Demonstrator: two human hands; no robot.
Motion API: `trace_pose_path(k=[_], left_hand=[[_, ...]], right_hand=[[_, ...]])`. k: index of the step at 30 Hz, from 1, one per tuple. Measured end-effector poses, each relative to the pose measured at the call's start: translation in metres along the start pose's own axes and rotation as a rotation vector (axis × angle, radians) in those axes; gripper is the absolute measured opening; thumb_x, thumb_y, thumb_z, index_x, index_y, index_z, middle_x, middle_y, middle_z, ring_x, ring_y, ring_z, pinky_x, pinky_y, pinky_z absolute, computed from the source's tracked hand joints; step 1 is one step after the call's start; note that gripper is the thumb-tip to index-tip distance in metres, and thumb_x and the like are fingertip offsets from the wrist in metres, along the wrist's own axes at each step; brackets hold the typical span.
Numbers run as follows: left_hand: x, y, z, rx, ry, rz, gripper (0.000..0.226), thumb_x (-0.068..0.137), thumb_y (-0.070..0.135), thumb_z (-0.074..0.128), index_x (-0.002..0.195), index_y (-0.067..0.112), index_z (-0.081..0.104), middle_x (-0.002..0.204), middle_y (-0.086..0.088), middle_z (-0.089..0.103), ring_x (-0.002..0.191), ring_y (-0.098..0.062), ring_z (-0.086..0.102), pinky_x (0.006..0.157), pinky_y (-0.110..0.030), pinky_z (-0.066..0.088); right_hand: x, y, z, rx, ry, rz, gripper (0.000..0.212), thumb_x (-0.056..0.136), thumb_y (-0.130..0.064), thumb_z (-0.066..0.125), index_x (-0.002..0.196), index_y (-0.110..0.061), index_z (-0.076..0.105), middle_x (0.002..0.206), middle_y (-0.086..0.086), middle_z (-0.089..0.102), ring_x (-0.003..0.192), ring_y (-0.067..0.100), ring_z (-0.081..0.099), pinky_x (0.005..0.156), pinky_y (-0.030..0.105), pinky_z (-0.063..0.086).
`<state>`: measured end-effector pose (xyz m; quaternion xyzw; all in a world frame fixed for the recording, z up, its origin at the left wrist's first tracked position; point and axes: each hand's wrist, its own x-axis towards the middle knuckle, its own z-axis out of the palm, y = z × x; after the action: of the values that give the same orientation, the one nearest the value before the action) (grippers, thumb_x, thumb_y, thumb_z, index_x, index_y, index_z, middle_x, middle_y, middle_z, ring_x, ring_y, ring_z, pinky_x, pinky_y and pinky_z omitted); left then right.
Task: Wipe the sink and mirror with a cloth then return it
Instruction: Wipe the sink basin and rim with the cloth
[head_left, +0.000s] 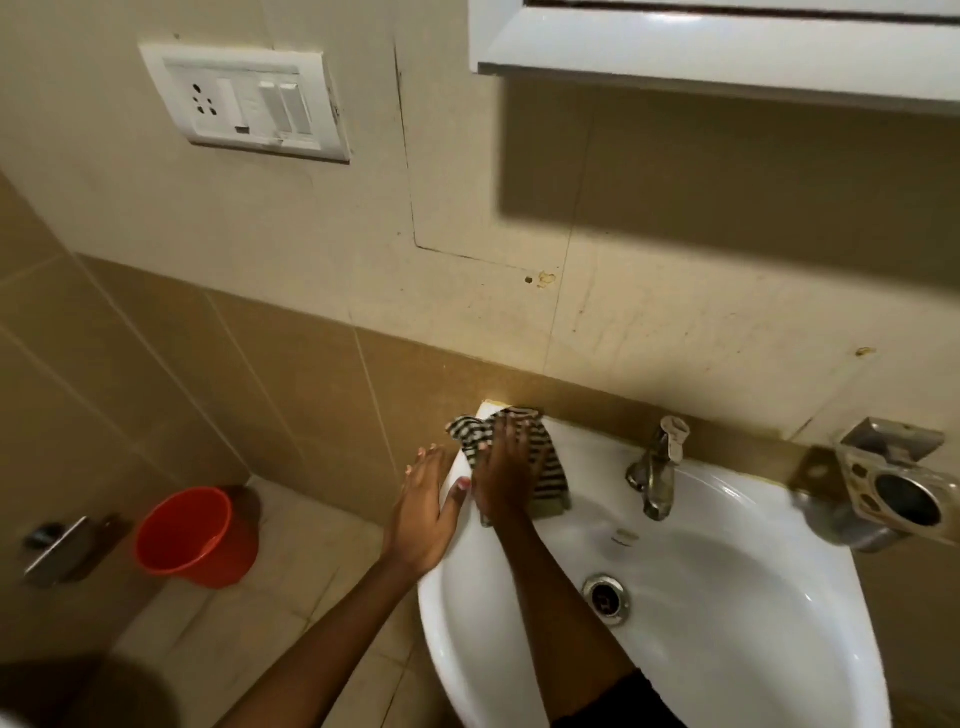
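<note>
A white wall-mounted sink (727, 597) fills the lower right. A black-and-white striped cloth (545, 467) lies spread on the sink's back left corner. My right hand (501, 467) presses flat on the cloth, fingers spread towards the wall. My left hand (423, 512) rests on the sink's left rim beside the cloth, fingers apart, thumb on the rim's top. The white frame of the mirror cabinet (727, 47) shows at the top right; its glass is out of view.
A metal tap (657, 467) stands at the sink's back middle, with the drain (605, 597) below it. A metal holder (893, 499) is fixed to the wall at right. An orange bucket (195, 535) sits on the floor at left. A switch plate (249, 101) is on the wall.
</note>
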<state>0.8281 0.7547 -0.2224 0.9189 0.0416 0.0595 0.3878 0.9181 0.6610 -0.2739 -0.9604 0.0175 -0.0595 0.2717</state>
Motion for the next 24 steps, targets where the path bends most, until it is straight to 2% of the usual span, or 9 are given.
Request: trace_pose_path(k=[3,6,8,10,13,16,19,22,24], left_hand=[[0.000,-0.003,-0.012,-0.009,-0.022,-0.043,0.059,0.097,0.041,0.034,0.146,0.008,0.025,0.155,-0.013,0.025,0.145,-0.025,0.014,0.115,-0.032,0.008],[0.004,-0.013,-0.019,-0.020,-0.041,-0.108,0.054,0.100,0.035,0.033,0.145,0.006,0.028,0.154,-0.016,0.027,0.144,-0.027,0.019,0.117,-0.038,0.014],[0.005,-0.017,-0.020,-0.039,-0.077,-0.148,0.053,0.100,0.035,0.032,0.144,0.005,0.030,0.152,-0.018,0.031,0.143,-0.028,0.023,0.117,-0.039,0.017],[0.005,-0.018,-0.018,-0.037,-0.107,-0.163,0.053,0.100,0.036,0.030,0.143,0.004,0.032,0.151,-0.018,0.033,0.141,-0.029,0.026,0.116,-0.039,0.020],[-0.003,-0.012,-0.013,-0.042,-0.144,-0.148,0.052,0.100,0.036,0.031,0.141,0.003,0.033,0.148,-0.019,0.036,0.138,-0.030,0.031,0.111,-0.037,0.024],[-0.014,-0.007,-0.002,-0.017,-0.176,-0.052,0.051,0.099,0.027,0.040,0.142,0.002,0.030,0.151,-0.019,0.031,0.141,-0.030,0.025,0.113,-0.036,0.019],[-0.025,-0.006,0.019,0.092,-0.216,0.113,0.056,0.094,0.013,0.049,0.145,0.003,0.027,0.154,-0.017,0.025,0.145,-0.029,0.016,0.117,-0.039,0.007],[-0.039,-0.004,0.038,0.245,-0.173,0.205,0.059,0.088,0.005,0.053,0.142,-0.001,0.031,0.150,-0.020,0.032,0.143,-0.032,0.023,0.118,-0.041,0.009],[-0.043,-0.008,0.046,0.297,-0.130,0.191,0.059,0.085,0.002,0.054,0.140,-0.005,0.033,0.147,-0.026,0.035,0.140,-0.038,0.027,0.117,-0.045,0.013]], right_hand=[[-0.016,-0.019,0.007,-0.069,-0.149,-0.071,0.063,0.089,-0.041,0.022,0.147,-0.017,0.022,0.156,0.007,0.023,0.144,0.027,0.015,0.115,0.054,0.002],[-0.040,-0.028,0.008,-0.105,-0.239,-0.133,0.075,0.081,-0.052,0.001,0.148,-0.022,0.018,0.159,0.006,0.010,0.146,0.026,0.002,0.115,0.052,-0.004],[-0.064,-0.035,0.012,-0.092,-0.266,-0.133,0.063,0.092,-0.046,0.020,0.149,-0.022,0.011,0.159,0.007,0.004,0.146,0.028,-0.003,0.116,0.053,-0.003],[-0.091,-0.039,0.016,-0.005,-0.296,-0.098,0.068,0.094,-0.034,0.041,0.149,-0.020,0.003,0.159,0.010,0.000,0.146,0.029,-0.005,0.117,0.050,-0.002],[-0.130,-0.033,0.010,0.180,-0.351,-0.089,0.078,0.090,-0.024,0.055,0.149,-0.010,0.006,0.158,0.015,-0.002,0.146,0.031,0.001,0.119,0.048,0.010],[-0.163,-0.022,-0.016,0.207,-0.443,-0.153,0.070,0.091,-0.017,0.052,0.148,-0.005,0.013,0.157,0.019,0.002,0.145,0.032,0.007,0.119,0.039,0.014],[-0.197,-0.005,-0.048,0.098,-0.492,-0.233,0.062,0.095,-0.025,0.046,0.147,-0.007,0.017,0.155,0.018,0.015,0.141,0.031,0.020,0.111,0.040,0.026],[-0.225,0.021,-0.077,-0.024,-0.575,-0.241,0.063,0.095,-0.035,0.044,0.147,-0.012,0.017,0.153,0.012,0.027,0.134,0.029,0.036,0.103,0.043,0.038],[-0.242,0.041,-0.098,-0.168,-0.555,-0.286,0.061,0.094,-0.042,0.044,0.145,-0.014,0.027,0.148,0.008,0.039,0.125,0.024,0.049,0.090,0.041,0.047]])
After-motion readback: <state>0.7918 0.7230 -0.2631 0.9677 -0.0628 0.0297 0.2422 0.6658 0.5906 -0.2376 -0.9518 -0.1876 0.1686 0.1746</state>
